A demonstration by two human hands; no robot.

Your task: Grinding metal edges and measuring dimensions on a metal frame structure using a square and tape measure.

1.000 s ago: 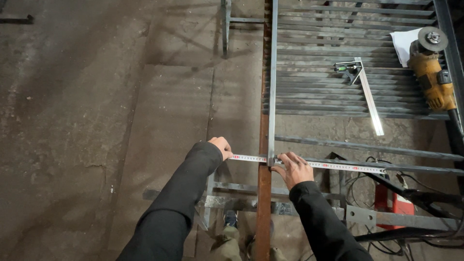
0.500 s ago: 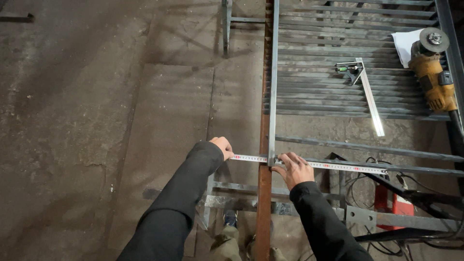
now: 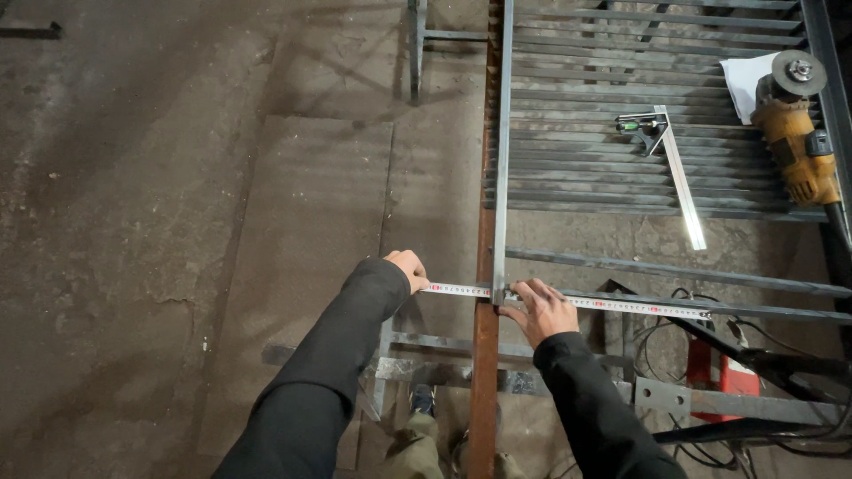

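While you look down at the floor, your left hand (image 3: 408, 267) is closed around the near end of a tape measure (image 3: 568, 302). You cannot see the case, because your fingers hide it. The thin tape runs out flat to your right, white with small marks. It goes across a long rusty bar (image 3: 485, 355) and over the edge of a grey metal frame (image 3: 503, 133).

Your right hand (image 3: 543, 310) lies open on the tape, just past the rusty bar. Its fingers are spread and press the tape down flat. It does not grab anything. The tape goes on past this hand, along a thin grey bar (image 3: 754, 310), and ends well to the right.

The metal frame has many thin slats side by side. A metal square ruler (image 3: 679, 173) lies on the slats, far from your hands. A yellow grinder (image 3: 797, 142) lies at the right edge of the frame, with a white sheet of paper (image 3: 744, 84) beside it.

Down near your right arm there is a red box (image 3: 721, 372) with black cables (image 3: 666, 337) around it. The concrete floor (image 3: 177, 222) is dark and cracked on your left.
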